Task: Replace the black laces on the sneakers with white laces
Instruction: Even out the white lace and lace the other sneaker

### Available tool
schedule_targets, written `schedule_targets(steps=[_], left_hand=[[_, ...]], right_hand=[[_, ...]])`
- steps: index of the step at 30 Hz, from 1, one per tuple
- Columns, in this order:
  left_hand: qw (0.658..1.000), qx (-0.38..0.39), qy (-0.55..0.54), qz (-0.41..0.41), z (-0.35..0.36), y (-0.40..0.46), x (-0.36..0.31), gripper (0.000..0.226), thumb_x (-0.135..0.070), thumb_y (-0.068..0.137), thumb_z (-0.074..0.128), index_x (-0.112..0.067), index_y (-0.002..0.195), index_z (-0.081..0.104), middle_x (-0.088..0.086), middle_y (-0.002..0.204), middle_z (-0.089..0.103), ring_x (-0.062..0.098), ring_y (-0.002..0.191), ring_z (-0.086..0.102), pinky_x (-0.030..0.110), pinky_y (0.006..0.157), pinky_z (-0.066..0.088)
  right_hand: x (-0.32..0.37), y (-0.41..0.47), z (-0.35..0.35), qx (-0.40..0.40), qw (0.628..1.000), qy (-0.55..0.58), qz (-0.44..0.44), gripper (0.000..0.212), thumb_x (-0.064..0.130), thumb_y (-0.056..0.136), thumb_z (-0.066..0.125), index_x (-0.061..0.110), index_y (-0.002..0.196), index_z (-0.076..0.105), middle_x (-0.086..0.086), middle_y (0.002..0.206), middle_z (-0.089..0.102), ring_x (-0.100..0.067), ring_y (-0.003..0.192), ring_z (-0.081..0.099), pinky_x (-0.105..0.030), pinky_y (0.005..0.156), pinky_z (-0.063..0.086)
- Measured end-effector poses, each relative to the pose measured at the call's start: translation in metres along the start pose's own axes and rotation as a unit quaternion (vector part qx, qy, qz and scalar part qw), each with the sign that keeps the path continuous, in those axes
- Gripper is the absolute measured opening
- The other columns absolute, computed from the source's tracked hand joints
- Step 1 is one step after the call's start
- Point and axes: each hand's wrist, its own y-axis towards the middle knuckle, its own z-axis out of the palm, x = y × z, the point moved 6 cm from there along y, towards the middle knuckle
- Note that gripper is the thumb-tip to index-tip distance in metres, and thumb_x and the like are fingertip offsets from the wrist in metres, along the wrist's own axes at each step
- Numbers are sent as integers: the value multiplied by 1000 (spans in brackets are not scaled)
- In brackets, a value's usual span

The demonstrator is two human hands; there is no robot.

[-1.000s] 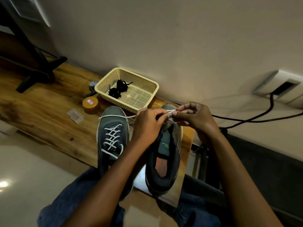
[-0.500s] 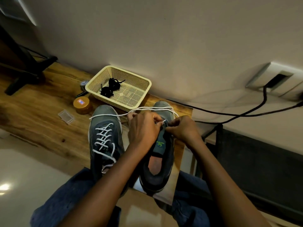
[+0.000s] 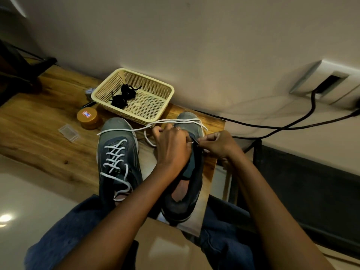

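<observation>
Both hands pinched white lace (image 3: 176, 121): right hand (image 3: 219, 146) held tip at right sneaker (image 3: 188, 172) eyelet, left hand (image 3: 172, 147) beside it.

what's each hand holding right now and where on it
Right hand pinches the white lace at its tip, by the right sneaker. Left hand grips that sneaker's upper.

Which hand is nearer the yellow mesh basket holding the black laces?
Left. The left hand sits just in front of the yellow mesh basket, at its near right corner; the right hand is farther off to the right, over the unlaced sneaker.
</observation>
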Motion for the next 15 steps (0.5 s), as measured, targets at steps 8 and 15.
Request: schedule_targets(steps=[8,15], left_hand=[[999,2,-31,-7,10,-3,4,10,-32,86,65,-28,92,72,-8,95,68,15,109,46,34,86,17],[999,-2,-43,-16,13,-2,6,7,-33,86,66,-30,90,71,-10,95,68,12,108,46,32,83,15]], right_hand=[[3,-3,-1,-1,1000,-19,-25,7,-3,84,65,0,79,67,-26,99,69,-12,60,59,-18,54,53],[4,-5,-2,7,1000,-9,-25,8,-4,83,65,2,78,67,-24,98,69,-11,61,59,-16,53,52]])
